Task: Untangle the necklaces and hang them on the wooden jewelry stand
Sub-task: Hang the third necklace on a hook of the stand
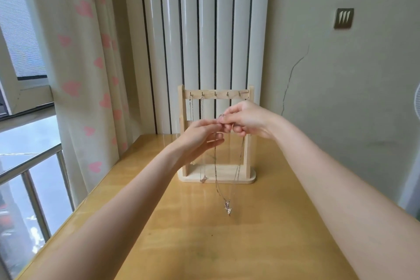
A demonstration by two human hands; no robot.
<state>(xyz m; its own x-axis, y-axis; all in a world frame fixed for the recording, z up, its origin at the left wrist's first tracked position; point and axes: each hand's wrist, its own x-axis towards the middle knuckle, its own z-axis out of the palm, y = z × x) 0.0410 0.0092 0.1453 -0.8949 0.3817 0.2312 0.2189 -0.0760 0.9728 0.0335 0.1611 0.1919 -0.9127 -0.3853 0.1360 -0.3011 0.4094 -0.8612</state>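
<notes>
Forearms nearest; our right hand and left hand pinch one necklace at its top, pendant dangling above the table's middle. Wooden jewelry stand at the far edge holds two chains. Risk: swinging strands re-tangling or snagging them.

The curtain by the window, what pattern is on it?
The curtain is cream with scattered pink hearts, seen best on the left of the head view.

No readable text, label, brand or number appears anywhere, neither near the fingers nor elsewhere in the view.
</notes>
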